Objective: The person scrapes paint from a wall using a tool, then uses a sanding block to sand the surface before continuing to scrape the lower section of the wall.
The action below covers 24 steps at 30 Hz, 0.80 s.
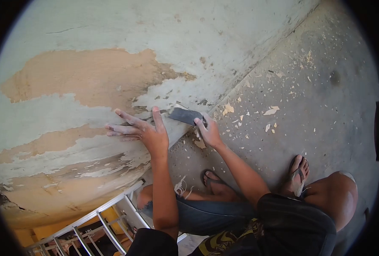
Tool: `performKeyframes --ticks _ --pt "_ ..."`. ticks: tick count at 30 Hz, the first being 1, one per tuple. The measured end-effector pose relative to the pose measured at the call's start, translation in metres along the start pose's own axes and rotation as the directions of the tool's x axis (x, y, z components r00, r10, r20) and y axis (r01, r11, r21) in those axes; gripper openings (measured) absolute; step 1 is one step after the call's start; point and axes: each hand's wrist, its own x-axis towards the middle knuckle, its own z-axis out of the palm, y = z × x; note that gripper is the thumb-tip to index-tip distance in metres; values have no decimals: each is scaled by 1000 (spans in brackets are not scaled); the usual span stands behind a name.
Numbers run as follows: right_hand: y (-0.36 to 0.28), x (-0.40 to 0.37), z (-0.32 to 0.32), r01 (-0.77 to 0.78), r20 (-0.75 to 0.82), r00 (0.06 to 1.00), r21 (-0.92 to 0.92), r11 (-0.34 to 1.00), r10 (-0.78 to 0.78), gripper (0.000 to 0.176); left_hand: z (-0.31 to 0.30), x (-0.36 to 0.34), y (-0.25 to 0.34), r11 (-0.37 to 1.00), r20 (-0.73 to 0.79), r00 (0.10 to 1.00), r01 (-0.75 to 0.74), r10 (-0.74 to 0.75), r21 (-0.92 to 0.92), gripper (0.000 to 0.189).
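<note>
A pale green wall (112, 34) shows large peeled patches of tan plaster (87, 77). My left hand (142, 130) is spread with its fingers apart against the lower part of the wall, beside a peeled strip. Just to its right, my right hand (208, 130) grips a flat dark grey scraping tool (184, 115), its wide end at the wall surface near the bottom edge. My thumb lies on top of the tool; the fingers beneath are partly hidden. The two hands are apart.
Grey concrete floor (317, 119) runs along the wall's base, scattered with paint flakes (271, 110). My sandalled feet (299, 170) rest on it. A metal ladder (108, 232) lies at the lower left, with dark items seen between its rungs.
</note>
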Motion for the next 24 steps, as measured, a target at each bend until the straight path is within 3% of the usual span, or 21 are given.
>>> performKeyframes --ticks 2,5,8,9,12,16,20,22,24 --pt "5 -5 -6 -60 -99 993 -27 998 57 29 0 -2 -5 999 -11 1000 -27 27 31 106" --pt "1 -5 -1 -19 -132 991 45 999 25 29 2 -2 -5 999 -18 999 -27 27 26 104" --pt "-10 1 5 33 -42 999 -43 999 -35 29 -2 -4 -4 999 -4 999 -33 33 -19 103" --pt "-18 0 5 16 -57 998 25 1000 -14 30 0 -3 -3 999 -9 999 -40 40 -27 103" --pt "10 -3 -11 -58 -111 992 2 998 58 28 -1 -2 -5 1000 -11 1000 -23 23 3 103" --pt "-12 -8 -2 6 -135 991 14 1000 -5 28 -1 -4 -6 1000 14 1000 -6 6 24 102" --pt "-20 6 -6 60 -56 997 -41 997 -62 29 -1 -2 -5 1000 13 1000 -3 3 8 101" --pt "-9 5 -16 -5 -185 983 -60 998 -6 30 -2 -3 -4 1000 -3 1000 0 0 2 101" --pt "5 16 -13 66 -175 981 -74 995 -78 31 2 0 -5 1000 -15 1000 1 -1 16 100"
